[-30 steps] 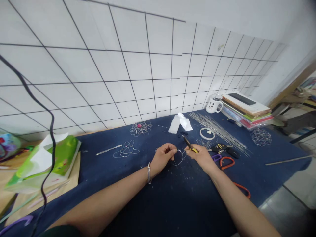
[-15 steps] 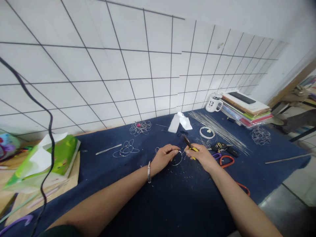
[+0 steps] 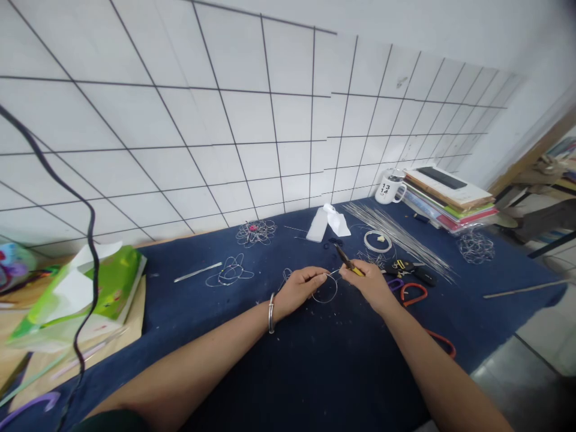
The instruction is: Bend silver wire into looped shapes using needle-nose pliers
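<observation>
My left hand [image 3: 302, 285] pinches a thin wire ring [image 3: 325, 302] between thumb and fingers. In my right hand [image 3: 365, 281] is a pair of pliers [image 3: 348, 261] with yellow and black handles, its dark jaws pointing up and away from me. The right fingertips also touch a wire end beside the ring. A second wire loop [image 3: 287, 274] shows partly behind my left hand. To the left lies a looped wire piece [image 3: 231, 271], with a flower-shaped wire piece [image 3: 255, 233] bearing a pink bit farther back.
Straight wires [image 3: 400, 240], a wire coil [image 3: 378, 242], black-handled tools [image 3: 407, 270] and orange-handled scissors [image 3: 414, 294] lie right of my hands. A mug [image 3: 387, 191] and stacked books [image 3: 450, 195] stand at the back. A green tissue pack [image 3: 112, 294] and a hanging black cable [image 3: 93, 240] are left.
My right hand has shifted slightly rightward with the pliers, and the wire end now stretches between both hands. The ring looks wider and more open. My left hand stays almost in place.
</observation>
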Demonstrator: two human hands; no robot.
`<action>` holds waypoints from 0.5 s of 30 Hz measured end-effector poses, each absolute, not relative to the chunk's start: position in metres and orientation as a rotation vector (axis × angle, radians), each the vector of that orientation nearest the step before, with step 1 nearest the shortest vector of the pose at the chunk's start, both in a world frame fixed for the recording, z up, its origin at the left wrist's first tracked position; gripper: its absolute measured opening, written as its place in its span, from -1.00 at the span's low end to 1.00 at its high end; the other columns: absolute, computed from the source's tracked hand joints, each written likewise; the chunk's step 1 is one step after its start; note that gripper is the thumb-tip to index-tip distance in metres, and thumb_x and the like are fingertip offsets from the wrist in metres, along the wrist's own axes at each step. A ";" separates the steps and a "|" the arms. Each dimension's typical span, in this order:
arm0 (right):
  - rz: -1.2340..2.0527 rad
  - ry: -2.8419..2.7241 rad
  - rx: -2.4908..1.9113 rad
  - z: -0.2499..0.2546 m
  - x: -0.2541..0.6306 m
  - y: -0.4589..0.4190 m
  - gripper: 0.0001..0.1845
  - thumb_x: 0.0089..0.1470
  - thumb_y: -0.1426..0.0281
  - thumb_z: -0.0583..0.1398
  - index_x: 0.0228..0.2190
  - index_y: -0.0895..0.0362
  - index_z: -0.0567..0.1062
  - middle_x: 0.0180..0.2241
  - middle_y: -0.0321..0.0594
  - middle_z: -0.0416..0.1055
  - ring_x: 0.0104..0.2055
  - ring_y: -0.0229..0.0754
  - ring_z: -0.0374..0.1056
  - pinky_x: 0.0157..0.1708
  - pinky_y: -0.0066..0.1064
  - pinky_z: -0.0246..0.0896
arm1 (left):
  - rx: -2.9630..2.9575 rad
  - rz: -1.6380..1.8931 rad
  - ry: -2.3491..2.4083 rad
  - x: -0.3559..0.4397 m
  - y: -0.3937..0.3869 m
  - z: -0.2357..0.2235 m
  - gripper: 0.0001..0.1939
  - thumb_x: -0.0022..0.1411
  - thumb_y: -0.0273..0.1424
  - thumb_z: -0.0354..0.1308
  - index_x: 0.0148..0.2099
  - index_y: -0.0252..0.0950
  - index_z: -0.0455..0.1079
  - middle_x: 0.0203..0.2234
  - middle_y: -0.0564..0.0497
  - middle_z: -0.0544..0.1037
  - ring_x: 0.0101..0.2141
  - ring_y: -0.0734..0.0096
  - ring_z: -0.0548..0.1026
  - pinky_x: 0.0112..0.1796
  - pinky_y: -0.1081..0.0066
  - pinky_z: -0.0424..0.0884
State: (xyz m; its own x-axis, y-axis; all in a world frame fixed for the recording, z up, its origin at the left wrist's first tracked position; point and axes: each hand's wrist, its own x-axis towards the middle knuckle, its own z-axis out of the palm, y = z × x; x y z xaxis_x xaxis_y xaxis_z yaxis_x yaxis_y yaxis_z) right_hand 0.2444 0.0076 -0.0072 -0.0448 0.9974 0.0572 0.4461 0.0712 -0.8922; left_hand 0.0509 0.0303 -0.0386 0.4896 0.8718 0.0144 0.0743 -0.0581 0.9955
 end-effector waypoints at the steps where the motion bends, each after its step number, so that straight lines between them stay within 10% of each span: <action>1: 0.924 -1.590 -1.467 -0.008 0.244 0.008 -0.74 -0.05 0.19 0.12 -0.45 0.14 0.43 -0.56 -0.36 0.24 -0.49 -0.33 0.13 -0.49 -0.52 0.01 | 1.465 0.787 0.856 0.051 0.030 -0.040 -0.60 0.14 -0.16 0.01 -0.11 -0.36 0.37 -0.69 0.14 0.20 -0.66 0.63 0.12 -0.63 0.57 0.03; 15: 0.921 -1.572 -1.456 -0.007 0.240 0.007 -0.73 -0.04 0.18 0.10 -0.45 0.14 0.42 -0.54 -0.35 0.27 -0.48 -0.32 0.15 -0.47 -0.51 0.03 | 1.425 0.864 0.776 0.053 0.029 -0.042 -0.68 0.10 -0.22 0.09 -0.18 -0.34 0.32 -0.60 0.14 0.26 -0.65 0.67 0.19 -0.59 0.58 0.16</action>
State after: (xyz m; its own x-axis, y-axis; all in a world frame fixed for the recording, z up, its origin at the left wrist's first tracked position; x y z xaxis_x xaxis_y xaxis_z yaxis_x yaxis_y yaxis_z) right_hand 0.2397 0.0067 -0.0074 -0.0316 0.9970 0.0712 0.4256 0.0779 -0.9016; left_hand 0.0526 0.0292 -0.0419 0.4957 0.8669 0.0534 -0.0397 -0.0388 0.9985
